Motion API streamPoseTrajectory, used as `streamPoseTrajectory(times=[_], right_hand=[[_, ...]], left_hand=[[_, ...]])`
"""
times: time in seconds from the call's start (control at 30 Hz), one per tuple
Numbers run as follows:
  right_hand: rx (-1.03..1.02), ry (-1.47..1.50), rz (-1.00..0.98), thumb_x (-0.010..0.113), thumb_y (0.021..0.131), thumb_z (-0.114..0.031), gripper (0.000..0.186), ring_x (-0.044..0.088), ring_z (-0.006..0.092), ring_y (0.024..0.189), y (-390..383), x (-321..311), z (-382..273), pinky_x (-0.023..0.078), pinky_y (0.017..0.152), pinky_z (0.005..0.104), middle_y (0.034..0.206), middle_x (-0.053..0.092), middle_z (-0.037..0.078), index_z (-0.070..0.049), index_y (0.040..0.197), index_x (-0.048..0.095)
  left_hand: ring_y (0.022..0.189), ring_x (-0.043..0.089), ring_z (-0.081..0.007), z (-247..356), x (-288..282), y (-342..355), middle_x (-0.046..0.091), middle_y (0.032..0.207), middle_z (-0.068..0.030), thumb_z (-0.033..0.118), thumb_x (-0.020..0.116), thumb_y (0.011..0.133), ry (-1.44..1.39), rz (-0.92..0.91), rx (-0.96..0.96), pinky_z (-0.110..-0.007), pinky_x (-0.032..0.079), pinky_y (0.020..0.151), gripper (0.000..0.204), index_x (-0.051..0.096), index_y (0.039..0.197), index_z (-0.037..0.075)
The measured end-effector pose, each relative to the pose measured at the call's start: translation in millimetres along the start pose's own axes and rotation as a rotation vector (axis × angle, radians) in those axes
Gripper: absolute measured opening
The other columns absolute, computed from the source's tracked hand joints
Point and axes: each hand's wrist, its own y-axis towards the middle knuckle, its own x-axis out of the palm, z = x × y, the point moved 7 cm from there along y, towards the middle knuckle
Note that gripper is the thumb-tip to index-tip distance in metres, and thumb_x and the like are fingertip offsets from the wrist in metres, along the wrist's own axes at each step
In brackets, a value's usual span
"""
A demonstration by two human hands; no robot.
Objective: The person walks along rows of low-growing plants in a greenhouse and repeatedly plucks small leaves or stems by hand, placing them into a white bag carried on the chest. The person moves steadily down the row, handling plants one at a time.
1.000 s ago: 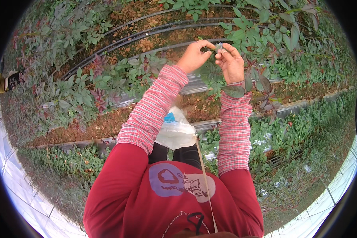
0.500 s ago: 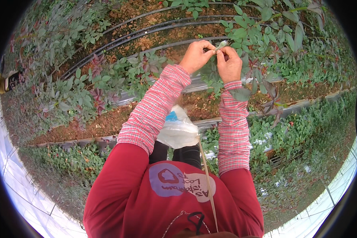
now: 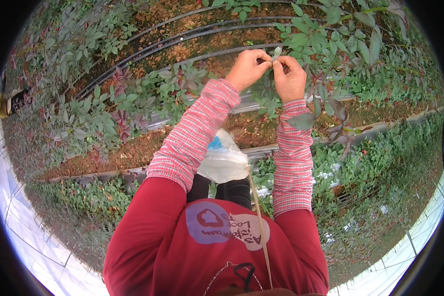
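A small pale green flower bud (image 3: 277, 52) stands nearly upright between my fingertips, its tip pointing away from me. From the left, my left hand (image 3: 250, 69) pinches at the bud's base with thumb and forefinger. My right hand (image 3: 290, 80) holds the lower part of the bud between thumb and fingers. The fingertips of both hands nearly meet there, so the stem below is hidden. Leafy rose-like bushes (image 3: 301, 37) grow just beyond my right hand. Plaid sleeves cover both forearms.
A white bag (image 3: 223, 160) with a blue patch hangs at my waist beside a tan cord (image 3: 257, 212). Dark hoses (image 3: 182, 36) run across the brown soil ahead. Planted rows with reddish and green leaves (image 3: 116, 101) stretch to both sides. A large drooping leaf (image 3: 300, 121) overlaps my right sleeve.
The bud has turned from leaning right to nearly upright. My right hand has shifted slightly to the right, and my left hand a little the same way.
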Motion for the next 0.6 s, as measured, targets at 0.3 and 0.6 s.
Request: streamPoseTrajectory(times=[0.3, 0.6], right_hand=[[0.174, 0.374, 0.012, 0.069, 0.095, -0.007, 0.012, 0.056, 0.0041, 0.073, 6.0, 7.8, 17.4, 0.048, 0.065, 0.0233, 0.084, 0.067, -0.001, 0.004, 0.098, 0.072], [0.262, 0.408, -0.002, 0.071, 0.097, -0.016, 0.023, 0.063, 0.0055, 0.076, 10.7, 5.3, 15.5, 0.048, 0.065, 0.0221, 0.089, 0.071, 0.002, 0.002, 0.112, 0.071]], left_hand=[[0.071, 0.061, -0.0107, -1.9, 2.1, 1.3, 0.070, 0.080, -0.0072, 0.010, 0.073, 0.089, -0.009, -0.010, -0.002, -0.031, 0.052, 0.064, 0.015, 0.071, 0.093, -0.004], [0.073, 0.063, -0.0092, -6.7, 2.0, 0.7, 0.072, 0.083, -0.0065, 0.009, 0.073, 0.090, 0.001, 0.011, 0.028, -0.030, 0.052, 0.064, 0.014, 0.072, 0.096, -0.004]])
